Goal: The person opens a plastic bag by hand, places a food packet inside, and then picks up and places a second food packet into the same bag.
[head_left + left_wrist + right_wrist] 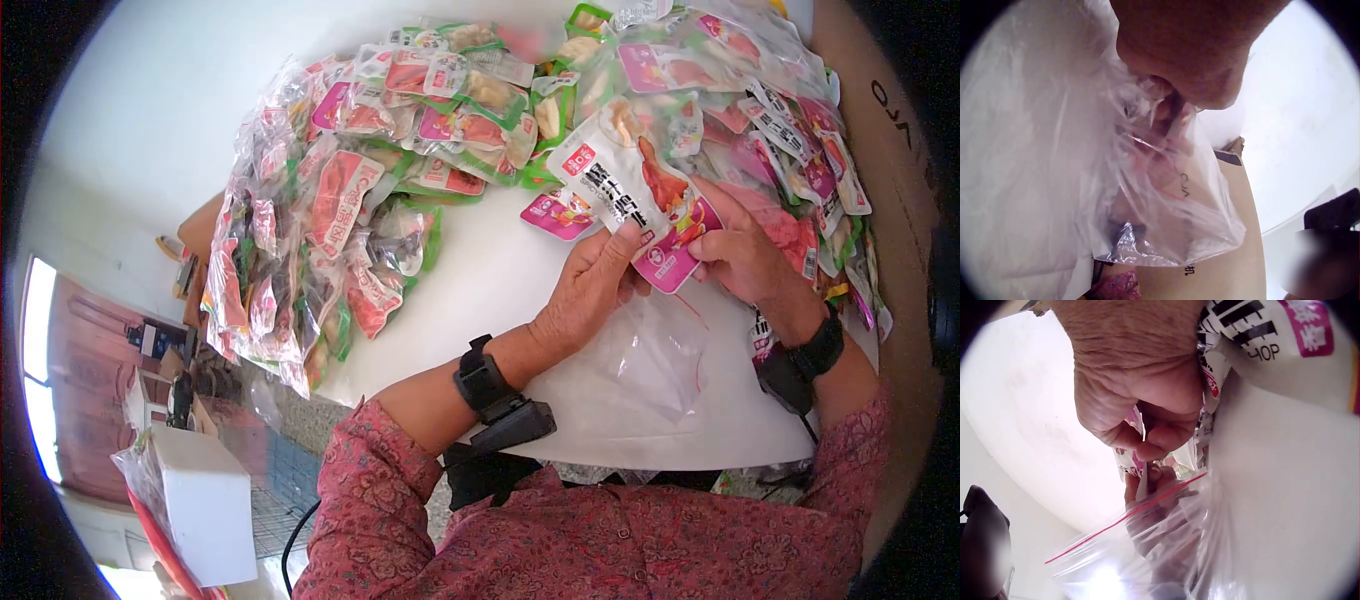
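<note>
Both hands hold a white and magenta food packet (640, 190) above the table's front part. The left hand (590, 285) pinches its lower left edge, thumb on top; the right hand (745, 255) grips its lower right side with curled fingers. A clear zip bag (645, 360) with a red strip hangs below the left hand; in the right wrist view the bag (1166, 550) lies over the left hand's fingers. The right hand (1141, 375) shows there with thumb and finger together at the packet. In the left wrist view the clear bag (1166, 206) partly covers the fingers.
Filled clear bags of packets (340, 200) are heaped at the table's left, with another heap (740, 90) at the back right. A small magenta packet (560, 215) lies behind the left hand. A cardboard box (890, 130) stands along the right edge.
</note>
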`<state>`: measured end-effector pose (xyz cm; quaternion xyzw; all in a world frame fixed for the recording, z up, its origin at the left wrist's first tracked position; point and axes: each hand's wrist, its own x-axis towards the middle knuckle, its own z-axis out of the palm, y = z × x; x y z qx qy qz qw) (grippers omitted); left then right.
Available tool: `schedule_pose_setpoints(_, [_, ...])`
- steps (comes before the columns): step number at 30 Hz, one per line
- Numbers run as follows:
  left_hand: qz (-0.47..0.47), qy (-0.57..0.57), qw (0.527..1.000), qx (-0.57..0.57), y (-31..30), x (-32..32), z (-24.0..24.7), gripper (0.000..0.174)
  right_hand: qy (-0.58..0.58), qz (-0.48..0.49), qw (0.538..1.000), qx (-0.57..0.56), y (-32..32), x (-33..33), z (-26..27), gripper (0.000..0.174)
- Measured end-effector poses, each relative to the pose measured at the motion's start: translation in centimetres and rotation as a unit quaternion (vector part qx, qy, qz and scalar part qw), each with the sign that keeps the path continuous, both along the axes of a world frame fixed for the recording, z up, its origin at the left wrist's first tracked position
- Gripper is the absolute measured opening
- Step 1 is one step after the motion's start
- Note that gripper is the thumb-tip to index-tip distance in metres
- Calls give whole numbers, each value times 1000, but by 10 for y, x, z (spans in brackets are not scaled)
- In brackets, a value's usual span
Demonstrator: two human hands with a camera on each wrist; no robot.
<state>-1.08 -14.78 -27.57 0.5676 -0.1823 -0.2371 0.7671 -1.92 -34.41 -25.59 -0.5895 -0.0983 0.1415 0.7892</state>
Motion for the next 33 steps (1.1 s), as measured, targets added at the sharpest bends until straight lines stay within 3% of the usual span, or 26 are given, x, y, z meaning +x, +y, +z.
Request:
schedule_pose_setpoints(5, [7,9,999,-37,-1,2,-4,31,-1,15,1000,10,-4,2,-5,69])
schedule_pose_setpoints(8, [49,-4,997,63,1,3,4,32,9,9,1000,12,-3,0,-3,69])
schedule_pose_setpoints(10, [75,-13,997,-12,-2,4,3,33,7,18,1000,13,-4,1,-5,68])
schedule_pose_setpoints(13, [94,-11,995,-25,-1,9,0,38,0,28,1000,1,-3,0,-1,67])
schedule_pose_setpoints(23, [62,-66,996,18,5,16,0,49,-14,20,999,-41,3,-6,9,62])
schedule_pose_setpoints(30, [90,-6,995,-37,-1,9,5,30,-28,13,999,-41,3,-5,2,62])
schedule_pose_setpoints(33, [93,-6,995,-32,0,12,7,25,-32,-47,998,-30,4,-3,0,57])
